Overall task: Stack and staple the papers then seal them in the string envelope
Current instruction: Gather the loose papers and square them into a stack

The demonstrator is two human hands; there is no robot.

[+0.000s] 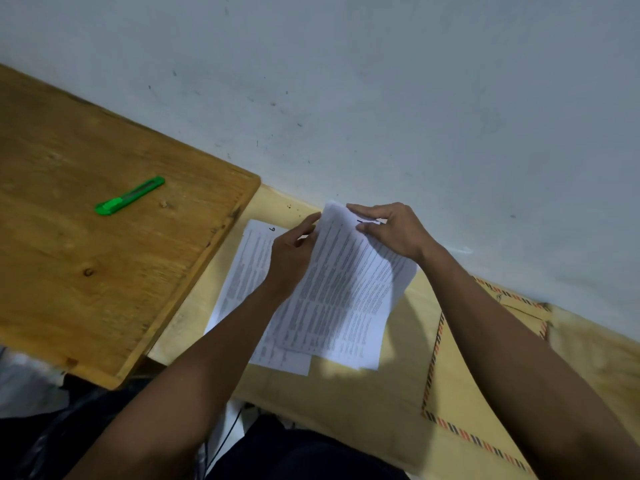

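A bundle of white printed papers [346, 292] is tilted up off the pale table [346, 396], its lower edge near the table. My left hand [292, 258] pinches the bundle's left edge near the top. My right hand [391, 233] grips the top right corner, fingers curled over the sheet. Another printed sheet [244, 268] lies flat on the table under and to the left of the bundle. A brown string envelope [460, 375] with a red-and-blue striped border lies to the right, partly hidden by my right forearm. No stapler is in view.
A darker wooden table [104, 258] stands to the left with a green utility knife [130, 195] on it. A grey-white wall [381, 98] runs right behind both tables. Dark clothing and a cable show below the table's front edge.
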